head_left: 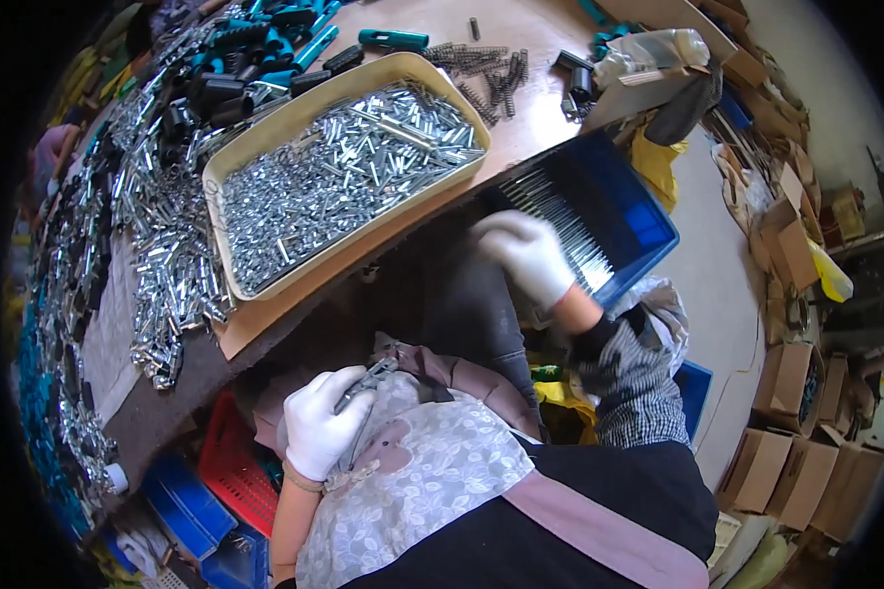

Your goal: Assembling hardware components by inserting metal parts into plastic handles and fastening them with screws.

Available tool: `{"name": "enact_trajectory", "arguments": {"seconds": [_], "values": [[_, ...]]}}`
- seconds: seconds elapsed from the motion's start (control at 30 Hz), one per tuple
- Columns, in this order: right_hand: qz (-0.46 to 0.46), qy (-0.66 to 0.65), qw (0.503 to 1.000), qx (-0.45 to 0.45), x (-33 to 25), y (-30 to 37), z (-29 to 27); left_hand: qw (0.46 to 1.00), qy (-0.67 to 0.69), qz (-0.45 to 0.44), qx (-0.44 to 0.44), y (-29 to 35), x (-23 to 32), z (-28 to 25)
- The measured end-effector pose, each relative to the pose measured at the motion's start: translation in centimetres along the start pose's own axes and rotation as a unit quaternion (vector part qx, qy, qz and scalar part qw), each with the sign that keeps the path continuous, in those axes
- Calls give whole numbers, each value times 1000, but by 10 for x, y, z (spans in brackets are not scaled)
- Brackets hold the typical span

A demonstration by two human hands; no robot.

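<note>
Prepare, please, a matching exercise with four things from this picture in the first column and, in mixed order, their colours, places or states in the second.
Column one:
1. Left hand
2. Shallow tray
3. Bin nearest the right hand
4. Coil springs

Column two:
A. Blue, with a row of thin silvery rods
B. Dark, lying loose on the tabletop
C. White-gloved, gripping a metal piece
D. Cream, heaped with small silvery parts

Pairs: 1-C, 2-D, 3-A, 4-B
</note>
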State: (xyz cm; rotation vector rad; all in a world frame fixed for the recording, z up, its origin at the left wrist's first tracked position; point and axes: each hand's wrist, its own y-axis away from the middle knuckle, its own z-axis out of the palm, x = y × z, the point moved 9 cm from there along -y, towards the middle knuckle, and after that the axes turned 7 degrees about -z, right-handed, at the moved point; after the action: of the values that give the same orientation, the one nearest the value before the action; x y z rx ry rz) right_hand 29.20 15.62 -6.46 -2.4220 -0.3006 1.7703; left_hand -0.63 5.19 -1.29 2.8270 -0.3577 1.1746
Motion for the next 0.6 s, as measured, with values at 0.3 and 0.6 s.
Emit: {"name": "enact_trajectory", "arguments": {"seconds": [0.3, 0.6], "values": [[136, 406, 902, -50, 195, 41, -155, 999, 17, -25, 19, 3, -12, 0], [131, 518, 802, -266, 186, 84, -138, 999, 20, -31, 18, 6, -16, 3]]}}
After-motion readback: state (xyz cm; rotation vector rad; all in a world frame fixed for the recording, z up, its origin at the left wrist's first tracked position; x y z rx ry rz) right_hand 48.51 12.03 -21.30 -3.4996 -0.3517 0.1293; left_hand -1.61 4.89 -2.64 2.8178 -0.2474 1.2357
